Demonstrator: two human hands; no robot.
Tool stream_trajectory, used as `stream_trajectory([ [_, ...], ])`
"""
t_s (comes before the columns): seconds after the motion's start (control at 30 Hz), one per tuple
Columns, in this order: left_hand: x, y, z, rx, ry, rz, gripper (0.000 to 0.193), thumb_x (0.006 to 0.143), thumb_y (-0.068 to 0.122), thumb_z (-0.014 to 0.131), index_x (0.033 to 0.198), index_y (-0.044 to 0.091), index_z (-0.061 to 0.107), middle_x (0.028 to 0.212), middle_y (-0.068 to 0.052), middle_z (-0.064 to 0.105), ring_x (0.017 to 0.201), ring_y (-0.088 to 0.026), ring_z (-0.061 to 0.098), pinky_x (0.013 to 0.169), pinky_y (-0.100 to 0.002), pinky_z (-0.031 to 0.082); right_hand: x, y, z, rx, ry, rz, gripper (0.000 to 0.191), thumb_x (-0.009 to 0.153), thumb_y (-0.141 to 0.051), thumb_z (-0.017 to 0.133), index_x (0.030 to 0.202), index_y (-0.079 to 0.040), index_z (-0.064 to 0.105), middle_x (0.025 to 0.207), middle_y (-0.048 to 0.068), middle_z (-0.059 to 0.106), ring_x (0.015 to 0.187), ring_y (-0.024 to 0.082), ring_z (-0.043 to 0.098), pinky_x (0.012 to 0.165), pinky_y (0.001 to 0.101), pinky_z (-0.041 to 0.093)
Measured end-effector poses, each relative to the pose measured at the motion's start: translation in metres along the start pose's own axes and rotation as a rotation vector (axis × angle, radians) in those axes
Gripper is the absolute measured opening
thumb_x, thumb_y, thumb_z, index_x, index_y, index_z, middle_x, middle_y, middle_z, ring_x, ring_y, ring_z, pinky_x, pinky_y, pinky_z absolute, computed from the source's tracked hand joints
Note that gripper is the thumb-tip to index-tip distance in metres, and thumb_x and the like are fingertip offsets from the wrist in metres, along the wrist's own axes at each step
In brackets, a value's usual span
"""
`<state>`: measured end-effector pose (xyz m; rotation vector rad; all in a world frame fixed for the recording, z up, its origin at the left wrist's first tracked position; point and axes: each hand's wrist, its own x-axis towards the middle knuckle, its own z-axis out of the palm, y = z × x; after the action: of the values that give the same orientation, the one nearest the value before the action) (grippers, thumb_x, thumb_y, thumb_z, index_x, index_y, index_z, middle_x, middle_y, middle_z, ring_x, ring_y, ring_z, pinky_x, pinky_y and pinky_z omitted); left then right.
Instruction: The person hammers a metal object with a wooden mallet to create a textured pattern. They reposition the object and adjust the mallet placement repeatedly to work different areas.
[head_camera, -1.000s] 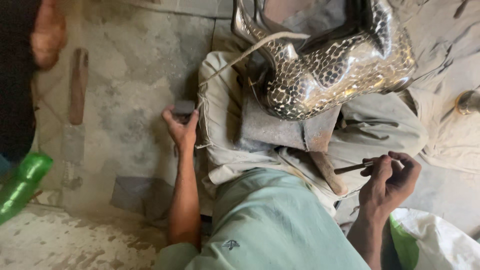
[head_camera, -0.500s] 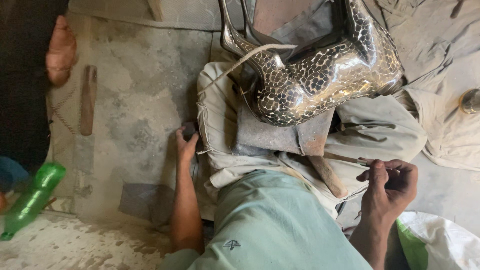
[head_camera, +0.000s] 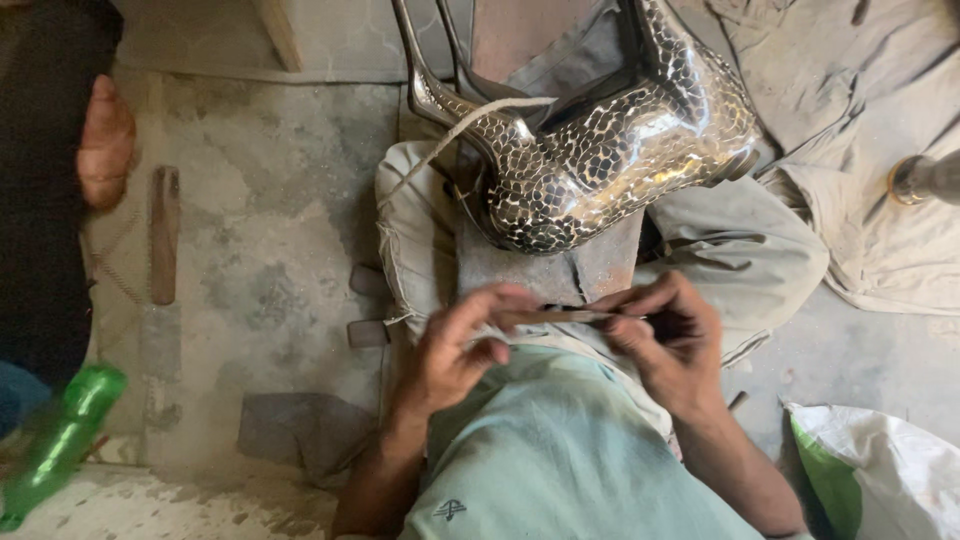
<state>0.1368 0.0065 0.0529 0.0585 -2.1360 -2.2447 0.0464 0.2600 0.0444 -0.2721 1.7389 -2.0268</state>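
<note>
A shiny metal animal-shaped figure (head_camera: 600, 150) with a cracked mosaic pattern rests on my lap, on a grey cloth (head_camera: 420, 230). In front of it, over my green shirt, my left hand (head_camera: 460, 345) and my right hand (head_camera: 665, 345) meet. Both pinch a thin dark metal tool (head_camera: 555, 315) held level between them, the left at one end and the right at the other. A pale cord (head_camera: 460, 135) runs over the figure's neck.
A flat wooden stick (head_camera: 163, 235) lies on the concrete floor at left. Another person's foot (head_camera: 105, 140) is at the far left. A green plastic bottle (head_camera: 60, 440) lies bottom left. A white sack (head_camera: 890, 470) sits bottom right, crumpled cloth (head_camera: 860, 120) top right.
My left hand has come off the floor beside the cloth and moved right to join my right hand on the thin tool. The view has shifted so the figure sits higher.
</note>
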Motion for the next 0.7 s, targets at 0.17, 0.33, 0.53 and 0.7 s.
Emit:
stream_trajectory([
  [0.17, 0.018, -0.005, -0.001, -0.161, 0.022, 0.102, 0.02, 0.106, 0.007, 0.065, 0.126, 0.002, 0.062, 0.108, -0.01, 0.076, 0.095, -0.017, 0.076, 0.082, -0.027, 0.066, 0.024, -0.035, 0.024, -0.171, -0.179, -0.045, 0.038, 0.09, -0.023, 0.084, 0.105, -0.002, 0.057, 0.114, 0.018, 0.075, 0.098, 0.016, 0.07, 0.078, 0.0299, 0.055],
  [0.33, 0.065, -0.001, -0.049, -0.076, 0.486, 0.19, 0.014, 0.11, 0.009, 0.056, 0.121, 0.001, 0.056, 0.117, -0.011, 0.069, 0.101, -0.015, 0.067, 0.087, -0.031, 0.056, 0.133, -0.085, -0.001, -0.688, 0.233, -0.369, 0.048, 0.104, -0.02, 0.078, 0.136, 0.001, 0.049, 0.124, 0.015, 0.063, 0.114, 0.026, 0.064, 0.102, 0.0379, 0.055],
  [0.53, 0.133, 0.009, -0.061, 0.131, 0.649, 0.194, 0.018, 0.117, 0.017, 0.044, 0.114, 0.0, 0.05, 0.114, -0.008, 0.059, 0.108, -0.018, 0.054, 0.1, -0.032, 0.046, 0.206, -0.109, -0.004, -0.865, 0.248, -0.065, 0.056, 0.112, -0.049, 0.052, 0.139, -0.001, 0.064, 0.116, 0.018, 0.072, 0.11, 0.026, 0.067, 0.095, 0.0376, 0.052],
  [0.7, 0.142, -0.007, -0.035, 0.275, 0.716, 0.086, 0.025, 0.114, 0.026, 0.045, 0.11, 0.002, 0.052, 0.095, -0.007, 0.055, 0.089, -0.018, 0.052, 0.082, -0.035, 0.046, 0.171, -0.086, -0.008, -0.878, 0.335, -0.021, 0.055, 0.107, -0.048, 0.059, 0.134, -0.001, 0.068, 0.108, 0.019, 0.074, 0.099, 0.02, 0.071, 0.088, 0.0353, 0.053],
])
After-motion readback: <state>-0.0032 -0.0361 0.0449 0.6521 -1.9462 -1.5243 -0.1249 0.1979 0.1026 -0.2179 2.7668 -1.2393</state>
